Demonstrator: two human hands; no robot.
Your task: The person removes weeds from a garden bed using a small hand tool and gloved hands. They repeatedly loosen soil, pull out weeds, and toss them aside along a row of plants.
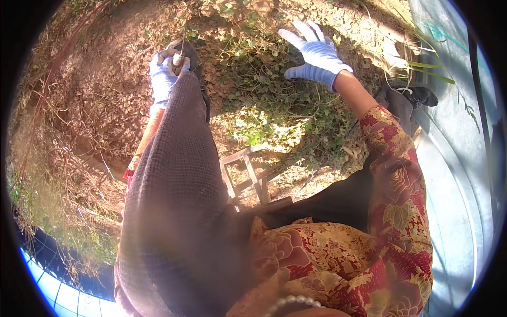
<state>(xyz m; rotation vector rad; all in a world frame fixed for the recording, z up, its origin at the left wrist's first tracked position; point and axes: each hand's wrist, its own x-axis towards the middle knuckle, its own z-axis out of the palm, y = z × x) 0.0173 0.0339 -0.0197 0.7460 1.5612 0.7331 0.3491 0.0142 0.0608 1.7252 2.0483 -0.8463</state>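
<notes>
My left hand (168, 71), in a blue and pale work glove, is closed around the handle of a thin metal hand tool (182, 49) beside my left shoe and shin. The tool's far end is too small to make out. My right hand (315, 55), gloved alike, is spread with nothing in it, above green weeds (273, 75) on the soil. Below the weeds, between my legs, stands a wooden stool frame (247, 174).
Plastic sheeting (451, 166) runs down the right side, close to my right shoe (422, 96). Dry stems and vines (71, 138) tangle at the left. Bare crumbly soil (107, 71) lies beyond my left leg.
</notes>
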